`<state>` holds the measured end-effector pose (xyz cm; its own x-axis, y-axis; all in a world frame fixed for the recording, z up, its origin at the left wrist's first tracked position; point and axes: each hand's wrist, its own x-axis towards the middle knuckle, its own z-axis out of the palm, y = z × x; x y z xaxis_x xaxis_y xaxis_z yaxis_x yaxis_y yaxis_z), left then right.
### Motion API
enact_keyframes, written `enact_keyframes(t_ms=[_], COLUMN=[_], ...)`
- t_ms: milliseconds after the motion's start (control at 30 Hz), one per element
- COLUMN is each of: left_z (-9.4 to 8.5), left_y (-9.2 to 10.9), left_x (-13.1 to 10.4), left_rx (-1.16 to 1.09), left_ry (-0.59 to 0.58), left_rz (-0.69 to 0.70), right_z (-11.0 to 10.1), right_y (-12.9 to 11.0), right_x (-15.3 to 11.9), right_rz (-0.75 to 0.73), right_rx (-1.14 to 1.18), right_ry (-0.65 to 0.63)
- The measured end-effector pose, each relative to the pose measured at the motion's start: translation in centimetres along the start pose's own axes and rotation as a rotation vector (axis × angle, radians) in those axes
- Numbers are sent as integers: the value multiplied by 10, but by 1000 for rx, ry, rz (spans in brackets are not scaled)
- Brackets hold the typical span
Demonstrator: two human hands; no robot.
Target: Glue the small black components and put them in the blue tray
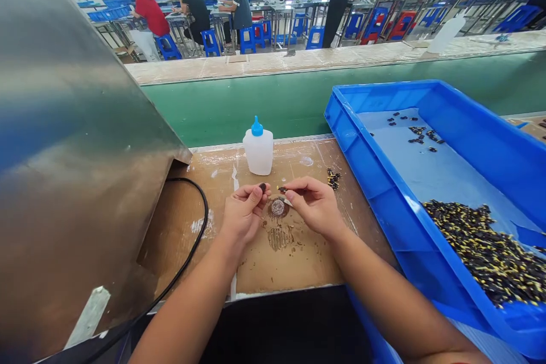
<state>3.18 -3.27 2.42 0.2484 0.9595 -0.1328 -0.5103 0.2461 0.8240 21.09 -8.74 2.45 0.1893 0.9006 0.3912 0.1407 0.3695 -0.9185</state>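
Between thumb and fingers, my left hand (244, 210) pinches a small dark round part (262, 187). My right hand (314, 205) is closed on a small black-and-yellow part (281, 189), its tip pointing toward the left hand. The two parts are close but apart. Just below and between the hands, a small clear round dish (277, 207) rests on the brown work surface. A white squeeze bottle (258, 151) with a blue nozzle cap stands upright behind the hands. Beside my right hand lies a little pile of black-and-yellow parts (333, 178).
A large blue bin (362, 165) on the right holds a heap of black-and-yellow parts (482, 244). On the left stands a big metal housing (72, 153), with a black cable (206, 210) curving beside it. Beyond the green belt (239, 102), several people are at tables.
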Motion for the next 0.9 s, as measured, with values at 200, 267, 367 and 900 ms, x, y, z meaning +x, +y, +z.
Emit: enact_keyframes(t_ms=[200,267,367,900], left_z=[5,5,6,6], left_y=[3,4,5,4], left_x=[-6,-7,-9,-9], left_rx=[-86,-88,-82,-116], left_ry=[-43,-51,-68,-137], left_rz=[-61,-63,-55,-14], right_z=[2,3,4,5], right_y=[-13,-16,-19,-19], right_x=[-4,-4,-2,0], right_rz=[-185,-237,-306,-479], right_rx=[-145,-171,-195,-180], right_ry=[9,-2,-27,-32])
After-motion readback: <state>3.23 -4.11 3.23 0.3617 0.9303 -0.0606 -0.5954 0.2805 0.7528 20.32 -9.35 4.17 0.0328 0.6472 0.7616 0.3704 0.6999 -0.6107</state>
